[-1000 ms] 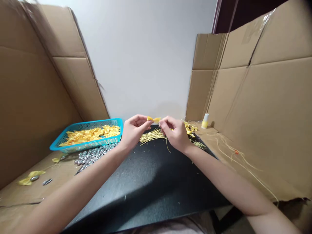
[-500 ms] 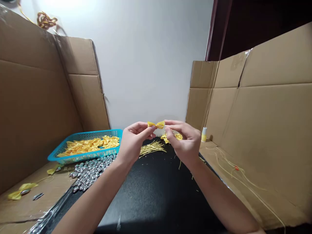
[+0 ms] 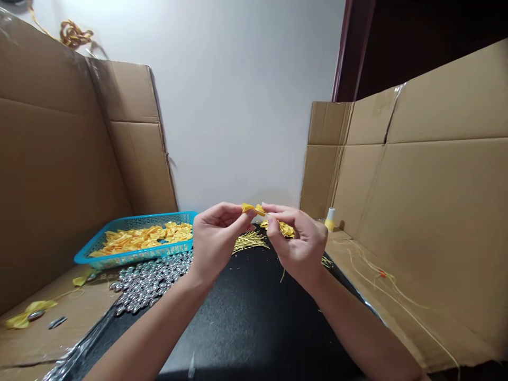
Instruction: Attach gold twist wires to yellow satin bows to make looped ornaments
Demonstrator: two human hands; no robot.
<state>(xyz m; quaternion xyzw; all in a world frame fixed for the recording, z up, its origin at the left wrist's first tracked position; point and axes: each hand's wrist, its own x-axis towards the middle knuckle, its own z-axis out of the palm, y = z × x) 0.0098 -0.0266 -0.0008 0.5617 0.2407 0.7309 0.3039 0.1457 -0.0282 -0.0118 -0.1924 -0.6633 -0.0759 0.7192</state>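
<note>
A small yellow ribbon bow [image 3: 253, 209] is pinched between both my hands above the black table [image 3: 254, 328]. My left hand [image 3: 216, 239] grips its left end with thumb and fingers closed. My right hand [image 3: 298, 242] pinches its middle and right side, fingers curled. Just behind my hands lie a bundle of thin gold wire ties [image 3: 248, 241] and a small heap of yellow bows [image 3: 283, 228]. What the right fingers hold besides the bow is hidden.
A blue basket [image 3: 103, 258] of yellow ribbon pieces stands at the left, with a pile of shiny silver pieces [image 3: 148, 279] in front of it. Cardboard walls [image 3: 432, 196] enclose both sides. A small white and yellow bottle [image 3: 329, 219] stands at the right. Loose bows lie at far left.
The view tilted up in the first half second. The bow, spread flat between my hands half a second ago, now looks folded and tilted; both hands have dropped slightly.
</note>
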